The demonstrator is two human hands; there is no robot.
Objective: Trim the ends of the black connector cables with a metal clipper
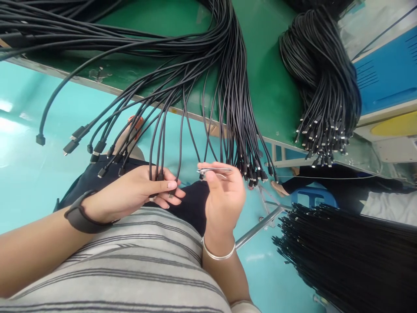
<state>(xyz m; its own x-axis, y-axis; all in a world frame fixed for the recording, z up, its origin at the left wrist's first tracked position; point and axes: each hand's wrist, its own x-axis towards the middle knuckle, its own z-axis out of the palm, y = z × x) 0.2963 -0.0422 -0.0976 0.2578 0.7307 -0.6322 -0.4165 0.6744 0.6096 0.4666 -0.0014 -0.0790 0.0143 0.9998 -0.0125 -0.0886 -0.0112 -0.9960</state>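
My left hand (140,189), with a black band on its wrist, is closed around the ends of several black cables (163,143). One cable's connector (172,194) sticks out below the thumb. To the right, my right hand (224,195) pinches a silver nail clipper (216,170) between thumb and fingers. The clipper's jaws point left, near a cable end partly hidden by the fingers. More cables of the same bundle (233,95) hang over the table edge just beyond both hands, their connectors dangling.
The green table (265,69) carries the cable bundle. A second coiled cable bundle (319,74) lies at its right, beside a blue machine (387,69). At lower right is a large mass of black cables (355,261), near a blue stool (314,196) and a metal leg (259,228).
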